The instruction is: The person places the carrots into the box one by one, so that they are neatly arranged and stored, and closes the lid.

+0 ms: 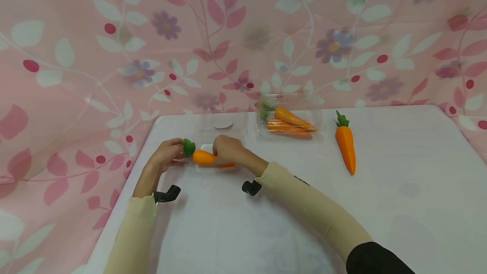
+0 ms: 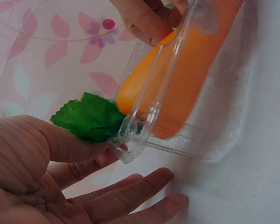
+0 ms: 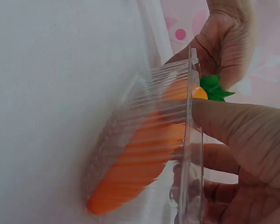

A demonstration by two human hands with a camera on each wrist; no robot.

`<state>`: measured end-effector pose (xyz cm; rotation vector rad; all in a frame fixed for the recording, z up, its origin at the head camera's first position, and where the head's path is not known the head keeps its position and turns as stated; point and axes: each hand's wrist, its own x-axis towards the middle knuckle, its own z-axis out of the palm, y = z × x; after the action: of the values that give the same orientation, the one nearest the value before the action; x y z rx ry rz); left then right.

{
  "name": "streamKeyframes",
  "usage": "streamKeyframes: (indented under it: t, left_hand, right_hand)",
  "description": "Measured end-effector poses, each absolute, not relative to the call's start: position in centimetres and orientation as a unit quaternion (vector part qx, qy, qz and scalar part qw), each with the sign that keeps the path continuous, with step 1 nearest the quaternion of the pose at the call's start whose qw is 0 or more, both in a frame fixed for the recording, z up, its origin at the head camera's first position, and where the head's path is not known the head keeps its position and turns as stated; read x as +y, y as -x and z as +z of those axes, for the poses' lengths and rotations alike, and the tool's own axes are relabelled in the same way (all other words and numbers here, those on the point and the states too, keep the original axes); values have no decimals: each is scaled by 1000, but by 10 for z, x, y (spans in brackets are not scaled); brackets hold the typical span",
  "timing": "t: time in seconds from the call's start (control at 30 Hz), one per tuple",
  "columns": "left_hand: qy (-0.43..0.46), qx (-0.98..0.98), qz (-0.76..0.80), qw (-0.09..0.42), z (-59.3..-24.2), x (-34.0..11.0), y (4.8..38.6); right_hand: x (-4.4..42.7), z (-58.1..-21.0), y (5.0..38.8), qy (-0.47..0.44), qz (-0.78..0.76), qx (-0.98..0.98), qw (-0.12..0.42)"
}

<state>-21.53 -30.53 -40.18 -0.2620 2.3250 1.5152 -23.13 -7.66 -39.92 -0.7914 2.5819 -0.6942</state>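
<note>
A toy carrot (image 1: 203,157) with a green leafy top (image 2: 89,116) lies in an open clear plastic box (image 3: 192,154) at the table's left. Its leaves stick out past the box's corner. My right hand (image 1: 230,149) reaches into the box and grips the carrot's body between thumb and fingers. At the box's left corner, my left hand (image 1: 167,154) pinches the rim just under the leaves, thumb against forefinger, the other fingers spread loosely. The raised clear lid (image 1: 239,124) stands behind, with a pale oval label (image 1: 223,125) on it.
Behind and right of my hands sits a second clear box (image 1: 317,128) holding several carrots (image 1: 291,117). Farther right, a single carrot (image 1: 345,149) lies on the white table (image 1: 411,206). A pink floral cloth (image 1: 228,33) hangs behind the table's back edge.
</note>
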Motion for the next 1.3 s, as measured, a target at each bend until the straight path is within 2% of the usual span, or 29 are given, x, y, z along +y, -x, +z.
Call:
streamKeyframes:
  t: [0.4,0.7,1.3]
  left_hand:
    - [93,822,535,172,-403,-305,217]
    - [93,811,553,165,-403,-306,216]
    - [97,819,538,171,-402,-303,216]
  right_hand:
    - [-78,-400,224,311,-165,925,144]
    - [-66,-386,219,314,-176,925,124]
    - [6,-348,229,290,-261,914,108]
